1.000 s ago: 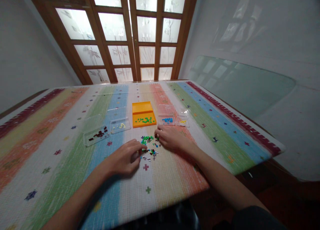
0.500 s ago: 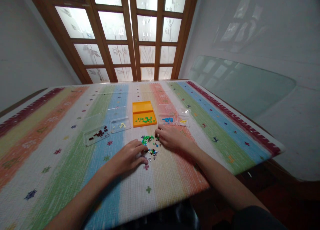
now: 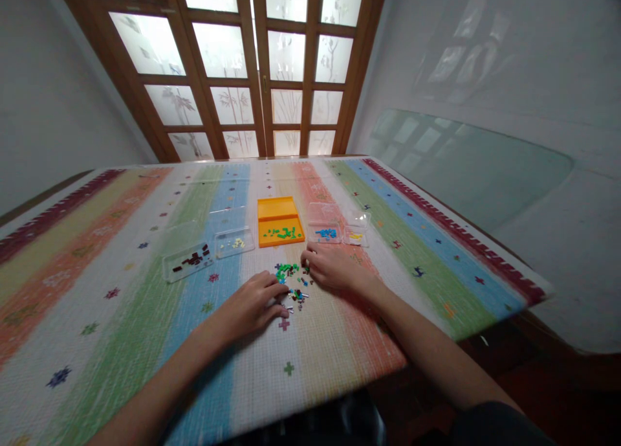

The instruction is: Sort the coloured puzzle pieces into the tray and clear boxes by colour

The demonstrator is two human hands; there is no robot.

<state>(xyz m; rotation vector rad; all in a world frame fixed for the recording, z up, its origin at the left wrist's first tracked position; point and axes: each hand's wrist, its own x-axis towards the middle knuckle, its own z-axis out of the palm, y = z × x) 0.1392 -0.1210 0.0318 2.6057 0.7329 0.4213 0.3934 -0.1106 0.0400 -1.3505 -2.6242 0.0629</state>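
A small heap of tiny coloured pieces [image 3: 292,281], green, blue, dark and silvery, lies on the striped tablecloth [image 3: 121,316]. My left hand [image 3: 252,305] rests palm down just left of the heap, fingers curled with their tips at the pieces. My right hand [image 3: 330,267] lies on the heap's right side, fingers bent toward it. Whether either hand pinches a piece is hidden. Behind the heap stands an orange tray [image 3: 279,222] with green pieces.
Clear boxes sit in a row: one with dark pieces [image 3: 187,260], one with pale yellow pieces [image 3: 233,243], one with blue pieces [image 3: 325,231], one with yellow pieces [image 3: 356,234]. The table's front edge is near me. A wooden glazed door stands behind.
My left hand has slid slightly right and forward, onto the heap's lower left edge. My right hand has hardly moved.
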